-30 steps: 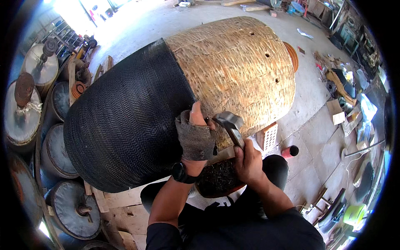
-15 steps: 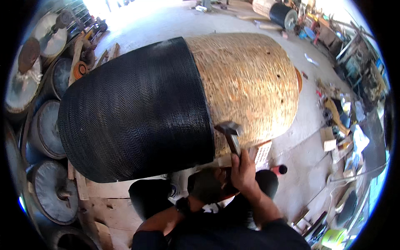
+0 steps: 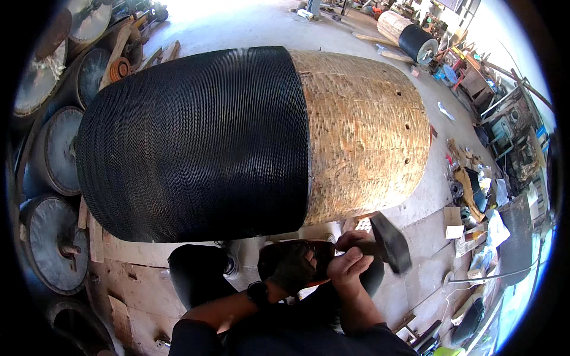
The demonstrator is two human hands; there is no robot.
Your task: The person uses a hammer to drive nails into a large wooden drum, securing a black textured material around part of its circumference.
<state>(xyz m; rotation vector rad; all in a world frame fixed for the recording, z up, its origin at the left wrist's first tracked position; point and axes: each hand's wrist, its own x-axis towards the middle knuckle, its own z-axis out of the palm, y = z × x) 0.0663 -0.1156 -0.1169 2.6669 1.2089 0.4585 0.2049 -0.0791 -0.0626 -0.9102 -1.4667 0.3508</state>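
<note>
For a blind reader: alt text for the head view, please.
A person's bare right hand grips a hammer beside the gloved left hand, below a big barrel-shaped form, half black ribbed, half pale woven.

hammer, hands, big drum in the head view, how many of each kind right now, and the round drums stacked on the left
Hammer: 1, gripped in the bare right hand
Hands: 2, the left hand wears a dark glove
Big drum, part black, part bare wood: 1
Round drums on the left: at least 5 in view, more may be cut off
Total: 9 or more
</note>
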